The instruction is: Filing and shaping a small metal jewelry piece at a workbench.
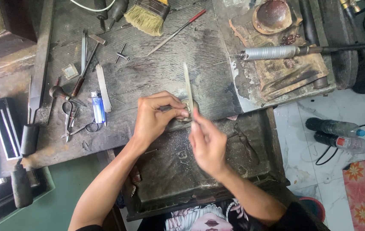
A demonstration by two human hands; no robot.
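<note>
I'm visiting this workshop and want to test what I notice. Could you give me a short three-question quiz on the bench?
1. True or false: the left hand pinches a small round metal piece at the bench's edge.
2. What colour is the lighter lying left of the hands? A) red B) blue C) green
3. Fill in: the right hand holds a slim metal ____ pointing away across the bench.

Key: 1 true; 2 B; 3 file.
</note>
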